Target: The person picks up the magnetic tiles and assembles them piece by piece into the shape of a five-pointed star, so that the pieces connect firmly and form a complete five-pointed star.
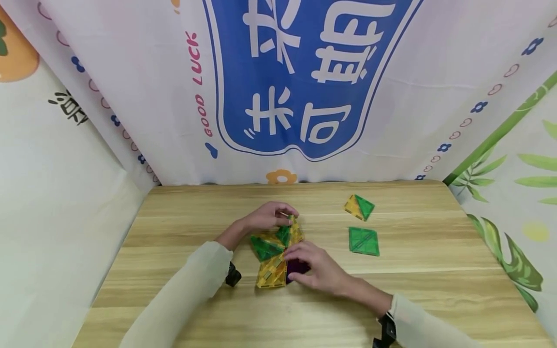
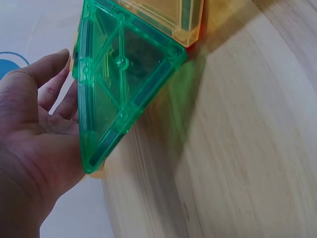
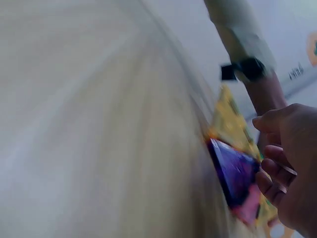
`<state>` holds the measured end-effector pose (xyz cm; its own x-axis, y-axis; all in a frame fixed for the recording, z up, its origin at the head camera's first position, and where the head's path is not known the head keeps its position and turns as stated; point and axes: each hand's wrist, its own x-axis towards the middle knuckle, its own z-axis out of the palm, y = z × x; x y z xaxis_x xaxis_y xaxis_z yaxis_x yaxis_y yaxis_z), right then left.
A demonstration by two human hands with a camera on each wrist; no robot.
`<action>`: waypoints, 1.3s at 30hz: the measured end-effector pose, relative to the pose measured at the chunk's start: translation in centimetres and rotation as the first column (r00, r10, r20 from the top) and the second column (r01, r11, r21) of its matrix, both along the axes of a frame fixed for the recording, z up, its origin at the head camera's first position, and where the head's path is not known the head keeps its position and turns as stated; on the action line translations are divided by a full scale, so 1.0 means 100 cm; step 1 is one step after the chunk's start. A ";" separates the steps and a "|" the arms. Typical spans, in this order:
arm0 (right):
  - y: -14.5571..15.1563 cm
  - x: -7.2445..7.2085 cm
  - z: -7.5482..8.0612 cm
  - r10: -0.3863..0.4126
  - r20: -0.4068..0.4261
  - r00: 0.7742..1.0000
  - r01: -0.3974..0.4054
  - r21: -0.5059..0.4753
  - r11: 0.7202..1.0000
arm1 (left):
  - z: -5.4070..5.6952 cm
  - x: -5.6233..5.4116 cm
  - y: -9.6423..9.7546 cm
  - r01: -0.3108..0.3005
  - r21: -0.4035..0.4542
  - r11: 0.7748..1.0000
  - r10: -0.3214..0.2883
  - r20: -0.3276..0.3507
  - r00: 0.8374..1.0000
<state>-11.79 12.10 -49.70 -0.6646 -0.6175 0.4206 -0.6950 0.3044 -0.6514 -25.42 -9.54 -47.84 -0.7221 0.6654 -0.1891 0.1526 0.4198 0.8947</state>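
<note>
Translucent magnetic tiles form a small raised build in the middle of the table in the head view. It has green tiles (image 1: 266,248), yellow tiles (image 1: 271,271) and a dark purple tile (image 1: 298,268). My left hand (image 1: 269,216) is at the far side, thumb and fingers curled about the peak of an upright yellow triangle tile (image 1: 296,232). In the left wrist view a green triangle tile (image 2: 121,74) hides part of the fingers. My right hand (image 1: 322,269) is loosely bent beside the purple tile, fingertips close over the build; the right wrist view is blurred.
To the right on the wooden table (image 1: 417,290) lie a green square of two triangle tiles (image 1: 363,241) and a yellow-and-green pair of tiles (image 1: 359,207). A printed cloth (image 1: 391,135) hangs behind the table's back edge.
</note>
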 end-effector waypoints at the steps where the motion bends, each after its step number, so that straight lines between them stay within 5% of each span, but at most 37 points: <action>1: -0.003 0.003 -0.001 0.013 -0.012 1.000 -0.013 0.013 1.000 | -0.001 0.000 0.001 0.005 -0.004 1.000 -0.005 -0.010 1.000; 9: -0.010 0.012 -0.007 0.065 -0.038 0.997 -0.063 0.045 0.997 | -0.003 0.001 -0.001 -0.016 -0.013 1.000 0.016 -0.016 1.000; 18: -0.005 0.008 -0.007 0.068 -0.145 0.987 -0.051 0.119 0.992 | -0.007 0.007 -0.021 -0.136 0.003 0.991 0.135 -0.075 0.988; 28: 0.006 0.003 -0.012 0.026 -0.344 0.939 0.048 0.205 0.977 | -0.012 0.022 -0.057 -0.280 -0.026 0.960 0.275 -0.115 0.954; 32: 0.014 -0.001 -0.011 0.042 -0.334 0.942 0.038 0.228 0.973 | -0.009 0.030 -0.069 -0.306 -0.034 0.951 0.301 -0.104 0.948; 39: 0.032 -0.007 -0.008 0.069 -0.267 0.961 0.004 0.263 0.965 | -0.006 0.045 -0.082 -0.265 -0.051 0.963 0.257 -0.127 0.958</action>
<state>-12.54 15.34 -50.52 -0.5252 -0.7486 0.4048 -0.8466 0.4113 -0.3377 -20.92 -17.72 -48.48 -0.8888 0.4397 -0.1293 0.1330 0.5174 0.8454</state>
